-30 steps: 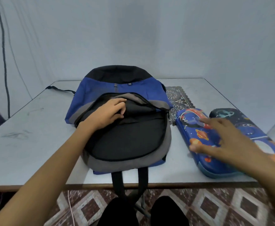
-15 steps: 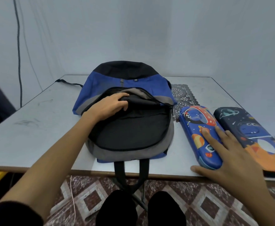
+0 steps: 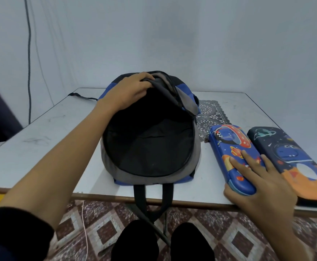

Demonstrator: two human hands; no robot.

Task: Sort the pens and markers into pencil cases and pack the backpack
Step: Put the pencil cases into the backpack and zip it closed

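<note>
A blue, grey and black backpack (image 3: 188, 167) lies on the white table (image 3: 46, 140), its main pocket wide open and dark inside. My left hand (image 3: 129, 91) grips the upper flap of the opening and holds it lifted. To the right lie two closed pencil cases side by side: a blue one with a spaceship print (image 3: 227, 146) and a dark one with a dinosaur print (image 3: 289, 155). My right hand (image 3: 257, 183) lies over the near end of the blue case, fingers spread on its lid and thumb wrapped against its near left side.
A patterned lace mat (image 3: 212, 113) lies behind the cases. The backpack's black straps (image 3: 150, 200) hang over the table's front edge. A black cable (image 3: 29, 53) runs down the wall at the left. Patterned floor tiles and my dark-clad legs show below.
My left hand has pulled the backpack flap up and back, opening the pocket much wider. My right hand has stayed on the blue case, thumb now closer around its near end.
</note>
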